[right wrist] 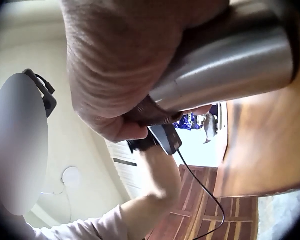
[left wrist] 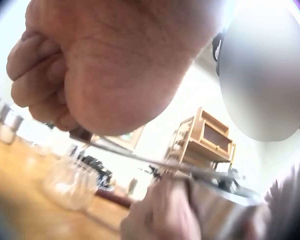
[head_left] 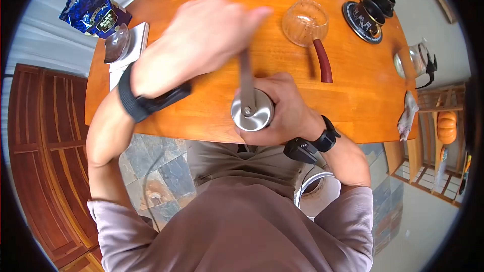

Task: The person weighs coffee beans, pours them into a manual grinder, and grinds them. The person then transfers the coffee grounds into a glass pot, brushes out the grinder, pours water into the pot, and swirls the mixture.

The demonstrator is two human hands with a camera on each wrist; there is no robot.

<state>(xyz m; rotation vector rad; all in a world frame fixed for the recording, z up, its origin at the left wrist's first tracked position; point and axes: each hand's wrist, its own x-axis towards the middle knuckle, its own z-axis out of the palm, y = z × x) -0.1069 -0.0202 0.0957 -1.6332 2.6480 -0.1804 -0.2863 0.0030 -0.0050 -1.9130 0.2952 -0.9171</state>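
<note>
A steel hand coffee grinder (head_left: 262, 117) stands near the table's front edge, its lid facing up in the head view. My right hand (head_left: 288, 105) grips it round the body. Its brushed steel barrel (right wrist: 235, 70) and a brown band (right wrist: 151, 111) show in the right wrist view, the base at the tabletop. From the lid a flat crank arm (head_left: 246, 78) points away from me. My left hand (head_left: 212, 27), blurred in the head view, holds the crank's far end. Curled fingers (left wrist: 37, 80) cover most of the knob in the left wrist view.
Beyond the grinder sits a glass pot (head_left: 305, 22) with a red-brown handle (head_left: 323, 61). Black cups (head_left: 369, 12) and a saucer (head_left: 361, 26) are at the right, with a glass carafe (head_left: 414, 59) farther out. A blue bag (head_left: 93, 12) and a small dish (head_left: 117, 44) stand left.
</note>
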